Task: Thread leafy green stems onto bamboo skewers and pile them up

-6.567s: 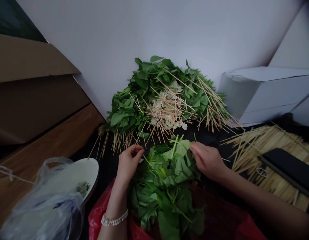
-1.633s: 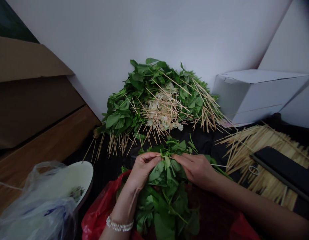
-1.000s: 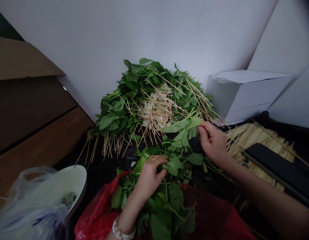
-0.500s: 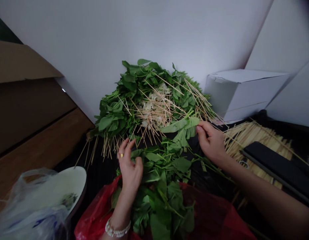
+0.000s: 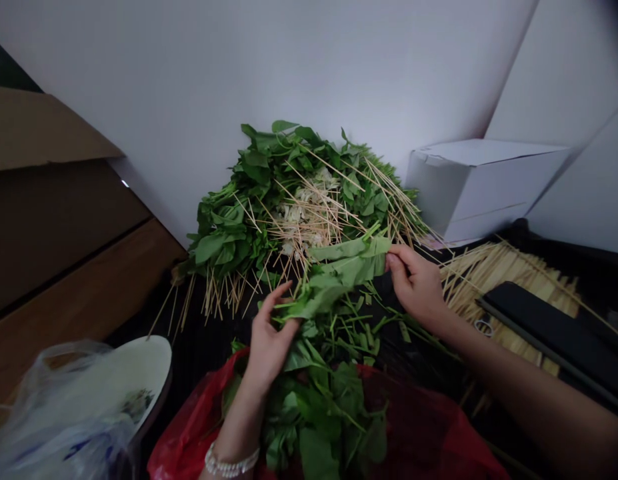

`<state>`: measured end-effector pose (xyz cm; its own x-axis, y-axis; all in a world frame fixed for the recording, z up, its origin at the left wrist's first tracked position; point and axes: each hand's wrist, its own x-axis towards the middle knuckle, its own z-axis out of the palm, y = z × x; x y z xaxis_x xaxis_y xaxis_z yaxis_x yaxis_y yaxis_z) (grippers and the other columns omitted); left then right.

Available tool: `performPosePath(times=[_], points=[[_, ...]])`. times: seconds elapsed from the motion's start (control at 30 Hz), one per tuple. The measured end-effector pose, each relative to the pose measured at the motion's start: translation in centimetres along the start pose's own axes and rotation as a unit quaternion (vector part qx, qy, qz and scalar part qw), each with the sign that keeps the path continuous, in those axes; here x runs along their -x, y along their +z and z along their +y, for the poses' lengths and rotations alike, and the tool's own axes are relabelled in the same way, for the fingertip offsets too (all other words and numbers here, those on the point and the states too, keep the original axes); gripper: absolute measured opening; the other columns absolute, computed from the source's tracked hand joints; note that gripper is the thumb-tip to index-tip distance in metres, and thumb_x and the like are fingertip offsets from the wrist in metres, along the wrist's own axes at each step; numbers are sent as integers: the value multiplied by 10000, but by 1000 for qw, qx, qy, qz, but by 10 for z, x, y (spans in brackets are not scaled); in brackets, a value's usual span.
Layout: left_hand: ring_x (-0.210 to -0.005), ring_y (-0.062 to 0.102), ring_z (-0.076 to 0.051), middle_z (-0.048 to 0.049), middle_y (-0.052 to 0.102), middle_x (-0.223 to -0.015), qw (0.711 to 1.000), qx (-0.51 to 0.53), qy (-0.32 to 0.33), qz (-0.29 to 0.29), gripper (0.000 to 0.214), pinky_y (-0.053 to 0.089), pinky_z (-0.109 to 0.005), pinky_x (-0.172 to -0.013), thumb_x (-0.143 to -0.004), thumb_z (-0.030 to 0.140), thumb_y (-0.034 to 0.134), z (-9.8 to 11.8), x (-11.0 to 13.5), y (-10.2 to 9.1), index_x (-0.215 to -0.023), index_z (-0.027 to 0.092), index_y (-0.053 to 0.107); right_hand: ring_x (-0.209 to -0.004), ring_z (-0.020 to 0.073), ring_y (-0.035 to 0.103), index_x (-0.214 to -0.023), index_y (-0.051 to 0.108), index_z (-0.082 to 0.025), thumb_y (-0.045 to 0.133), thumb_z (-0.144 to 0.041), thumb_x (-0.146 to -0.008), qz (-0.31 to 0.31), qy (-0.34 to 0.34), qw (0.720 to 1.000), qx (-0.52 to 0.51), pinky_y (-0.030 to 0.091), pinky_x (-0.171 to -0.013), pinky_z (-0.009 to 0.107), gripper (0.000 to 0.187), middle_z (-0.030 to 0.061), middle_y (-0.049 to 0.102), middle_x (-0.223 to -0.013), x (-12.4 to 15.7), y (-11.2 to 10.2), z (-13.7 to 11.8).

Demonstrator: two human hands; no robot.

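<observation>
A folded strip of green leaves [image 5: 341, 270] stretches between my two hands above the dark tabletop. My right hand [image 5: 415, 285] pinches its right end, fingers closed. At the strip's left end, my left hand [image 5: 269, 333] holds the leaves between thumb and fingers; a pearl bracelet [image 5: 227, 465] circles that wrist. Under both hands lies a loose heap of green leaves [image 5: 323, 400] spilling out of a red plastic bag [image 5: 189, 433]. Behind it, against the wall, rises a big pile of leaves threaded on bamboo skewers [image 5: 309, 207].
A bundle of bare bamboo skewers [image 5: 493, 273] lies at the right, with a black flat object [image 5: 549, 333] on top. A white cardboard box [image 5: 483, 183] stands behind. At lower left are a white bowl [image 5: 139, 373] and a clear plastic bag [image 5: 59, 420]; brown cardboard [image 5: 53, 193] leans at left.
My left hand has left the leaf heap and risen to take the left end of the leaf strip. My right hand kept its pinch and stayed nearly in place.
</observation>
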<state>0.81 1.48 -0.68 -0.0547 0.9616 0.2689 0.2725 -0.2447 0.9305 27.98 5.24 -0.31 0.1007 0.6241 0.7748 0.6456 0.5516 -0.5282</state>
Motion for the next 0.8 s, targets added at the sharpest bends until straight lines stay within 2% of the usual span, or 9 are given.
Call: performPosePath(times=[0.13, 0.2, 0.27, 0.37, 0.43, 0.6, 0.67, 0.73, 0.8], points=[[-837, 702, -220, -34, 739, -924, 970, 208, -121, 26, 472, 541, -306, -770, -706, 352, 781, 10, -2, -7, -1136, 191, 670, -608, 146, 565, -943, 619, -210, 448, -286, -975, 8, 10, 1000, -5, 440, -602, 260, 191, -5, 618, -704, -1, -1, 0], [-721, 703, -215, -20, 726, -783, 956, 236, -171, 16, 473, 549, -312, -702, -701, 420, 786, 8, -3, -5, -1085, 170, 671, -605, 146, 560, -956, 622, -209, 448, -294, -975, 11, 12, 1000, 0, 437, -599, 260, 195, -6, 614, -698, -2, -1, 0], [-685, 696, -200, -4, 714, -731, 964, 199, -176, 2, 557, 541, -299, -681, -709, 447, 789, 1, -5, -3, -1169, 171, 642, -601, 150, 556, -953, 624, -210, 442, -312, -977, 12, 14, 1000, 5, 433, -593, 265, 210, -3, 611, -694, -2, -1, 0], [-795, 699, -199, -16, 725, -804, 988, 98, -119, 31, 737, 528, -300, -754, -713, 398, 791, -12, -11, -6, -1359, 167, 523, -586, 153, 545, -932, 623, -212, 439, -328, -976, 15, 16, 1000, 12, 427, -582, 268, 222, -4, 603, -677, -2, -1, 0], [-842, 681, -204, -30, 707, -848, 994, 22, -73, 77, 719, 524, -322, -789, -707, 368, 781, -18, -15, -11, -1350, 157, 536, -568, 146, 532, -920, 621, -211, 443, -322, -973, 16, 17, 1000, 14, 417, -570, 262, 216, -11, 591, -660, -3, -1, -1], [-839, 607, -204, -50, 621, -866, 975, -155, 95, 126, 192, 500, -304, -727, -842, 366, 668, -7, -9, -13, -860, 190, 743, -557, 136, 526, -917, 622, -205, 450, -303, -972, 19, 14, 1000, 12, 405, -561, 252, 205, -17, 584, -653, -3, -2, 0], [-834, 609, -200, -45, 624, -858, 967, -178, 156, 88, 162, 494, -300, -726, -877, 320, 648, 1, -3, -9, -809, 204, 738, -569, 140, 536, -931, 624, -206, 445, -307, -974, 18, 14, 1000, 12, 413, -572, 256, 211, -13, 595, -668, -2, -1, 1], [-870, 630, -205, -49, 670, -906, 955, -207, 213, 4, 135, 498, -321, -787, -907, 244, 618, 4, 3, -2, -923, 226, 751, -590, 146, 549, -938, 625, -207, 440, -315, -975, 15, 17, 1000, 10, 423, -588, 262, 217, -7, 606, -684, -2, -1, 2], [-975, 638, -222, -65, 715, -1059, 926, -257, 259, -98, 269, 488, -364, -879, -940, 159, 543, 1, 7, 7, -1106, 259, 729, -611, 151, 561, -942, 627, -207, 441, -318, -974, 11, 17, 1000, 6, 434, -605, 266, 218, -3, 614, -698, -2, 0, 2]])
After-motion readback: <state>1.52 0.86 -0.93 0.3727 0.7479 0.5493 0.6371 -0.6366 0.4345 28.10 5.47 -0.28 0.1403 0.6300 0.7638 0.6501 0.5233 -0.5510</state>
